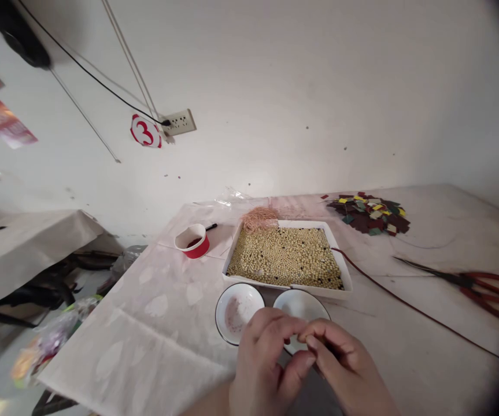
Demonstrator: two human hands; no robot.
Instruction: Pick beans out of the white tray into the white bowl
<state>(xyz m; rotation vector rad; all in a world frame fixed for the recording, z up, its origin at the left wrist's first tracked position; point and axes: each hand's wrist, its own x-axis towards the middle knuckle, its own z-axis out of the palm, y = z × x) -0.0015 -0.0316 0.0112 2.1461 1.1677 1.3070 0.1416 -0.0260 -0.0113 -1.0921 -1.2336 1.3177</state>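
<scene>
My left hand (266, 358) and my right hand (344, 364) meet low in the head view, fingertips pinched together over a white bowl (301, 305). Whatever sits between the fingertips is too small to make out. A second white bowl (238, 312) with a pinkish smear stands just left of it. Behind both bowls lies a white rectangular tray (288, 257) filled with pale beads and a few dark ones. A thin dark red cord (405, 303) runs from the tray's right side across the table toward the right.
A red paper cup (193, 240) stands left of the tray, with a bundle of pinkish threads (258, 218) behind the tray. Coloured paper squares (370, 212) are piled at the back right. Red-handled scissors (470, 281) lie at the right. The table edge drops off at the left.
</scene>
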